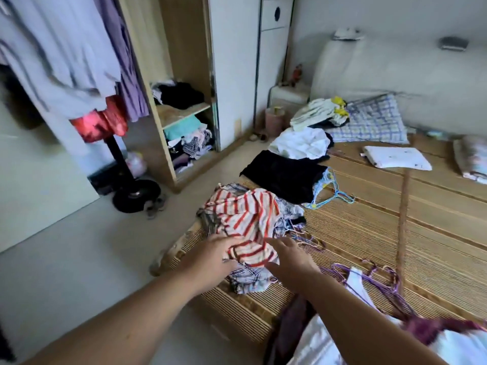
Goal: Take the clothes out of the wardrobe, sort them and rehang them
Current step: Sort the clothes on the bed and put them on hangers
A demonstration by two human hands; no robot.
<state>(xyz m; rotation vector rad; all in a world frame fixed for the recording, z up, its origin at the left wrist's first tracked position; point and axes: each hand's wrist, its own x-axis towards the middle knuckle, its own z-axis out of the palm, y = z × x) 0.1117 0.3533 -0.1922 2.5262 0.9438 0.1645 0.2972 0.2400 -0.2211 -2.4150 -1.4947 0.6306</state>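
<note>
Red-and-white striped top (245,219), crumpled on a heap of checked clothes (246,279) at the near left corner of the bamboo mat (395,233) covering the bed. Left hand (210,255) on the near edge of the striped top, fingers curled into the cloth and gripping a fold. Right hand (290,259) just to the right, palm down, fingers stretched and slightly spread, nothing clasped. Fingertips at the top's near right edge, touching or just above it, hard to tell which.

Beyond the heap, along the left edge of the mat: a folded black pile (284,175), then a white pile (300,143), the two touching. Pale blue hangers (330,192) poking out on the right of the black pile. Farther still, a white-and-yellow garment (316,111) lying partly on a checked pillow (374,125) at the head of the bed. A folded white cloth (395,156) alone on the far right of the mat. Near right, purple hangers (369,275) tangled on the mat beside a white garment (355,283), and a blurred dark purple cloth at the frame's edge.

Left, across the floor, the wardrobe (181,111) open, with dark clothes jumbled on the upper shelf and teal and striped ones below. Far left, pale hanging garments (60,48) and a purple one (123,61). Beneath them, a black standing fan (137,193) draped with a red cloth (102,119).
</note>
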